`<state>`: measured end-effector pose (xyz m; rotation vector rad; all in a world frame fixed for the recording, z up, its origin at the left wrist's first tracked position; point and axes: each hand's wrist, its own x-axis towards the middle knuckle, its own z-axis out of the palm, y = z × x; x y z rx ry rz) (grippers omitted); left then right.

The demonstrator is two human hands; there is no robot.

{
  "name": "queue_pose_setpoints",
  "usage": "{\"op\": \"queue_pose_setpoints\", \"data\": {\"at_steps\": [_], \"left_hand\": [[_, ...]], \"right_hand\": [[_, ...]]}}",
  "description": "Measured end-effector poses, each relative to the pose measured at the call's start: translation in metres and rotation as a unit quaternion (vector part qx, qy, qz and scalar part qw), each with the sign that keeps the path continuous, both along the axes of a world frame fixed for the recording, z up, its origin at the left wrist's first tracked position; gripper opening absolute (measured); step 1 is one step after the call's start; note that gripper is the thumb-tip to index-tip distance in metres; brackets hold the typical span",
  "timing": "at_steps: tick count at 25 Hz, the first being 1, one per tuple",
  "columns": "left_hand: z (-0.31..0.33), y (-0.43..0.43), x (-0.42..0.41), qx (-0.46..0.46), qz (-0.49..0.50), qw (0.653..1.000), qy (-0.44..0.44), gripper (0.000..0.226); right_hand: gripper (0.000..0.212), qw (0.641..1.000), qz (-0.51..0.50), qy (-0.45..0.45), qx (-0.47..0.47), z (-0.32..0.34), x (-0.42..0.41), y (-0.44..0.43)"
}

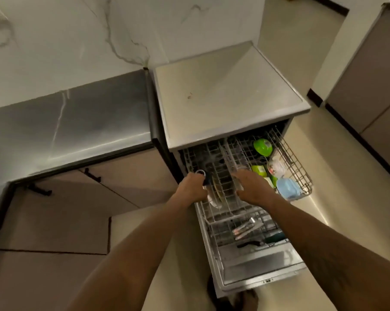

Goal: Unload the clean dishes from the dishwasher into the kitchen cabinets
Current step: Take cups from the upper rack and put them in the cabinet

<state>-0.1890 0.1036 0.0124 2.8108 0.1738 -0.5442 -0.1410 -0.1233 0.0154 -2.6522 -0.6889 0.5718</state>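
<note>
The dishwasher (265,274) stands open with its door down and the upper rack (299,169) pulled out. My left hand (192,187) curls round a dark blue cup (206,179) with a pale rim at the rack's left edge. Beside it, plates (216,194) stand on edge. My right hand (253,187) reaches into the middle of the rack with its fingers stretched forward, touching something clear (235,173) that I cannot identify. At the rack's right are a green bowl (263,147), a green cup (259,170) and a light blue container (288,188).
The lower rack holds cutlery (245,227) and a dark knife (250,243). A pale counter (223,93) tops the dishwasher, with a steel worktop (77,122) to its left. Beneath that are beige cabinet doors with black handles (92,175). Tiled floor (346,187) lies to the right.
</note>
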Motion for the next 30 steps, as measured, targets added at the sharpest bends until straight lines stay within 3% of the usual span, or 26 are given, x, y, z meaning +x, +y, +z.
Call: {"op": "queue_pose_setpoints", "data": {"at_steps": [5,12,14,19,25,30], "left_hand": [[-0.098,0.001,0.06,-0.002,-0.014,1.0,0.009,0.013],[-0.198,0.022,0.134,0.098,-0.047,0.993,0.047,0.07],[-0.216,0.027,0.142,0.108,-0.066,0.99,0.061,0.068],[-0.228,0.031,0.149,0.094,-0.065,0.991,0.064,0.042],[-0.235,0.039,0.155,0.095,-0.069,0.991,0.065,0.049],[-0.233,0.025,0.154,0.066,-0.088,0.994,-0.002,0.07]], "right_hand": [[0.05,0.994,-0.108,0.017,0.02,-0.091,0.043,-0.028],[0.05,0.973,-0.224,-0.048,-0.028,-0.196,0.128,-0.064],[0.051,0.957,-0.281,-0.069,-0.029,-0.223,0.143,-0.069],[0.065,0.905,-0.417,-0.053,-0.072,-0.261,0.168,-0.064],[0.071,0.863,-0.504,-0.026,-0.023,-0.272,0.188,-0.06],[0.081,0.812,-0.582,-0.001,0.046,-0.275,0.202,-0.055]]}}
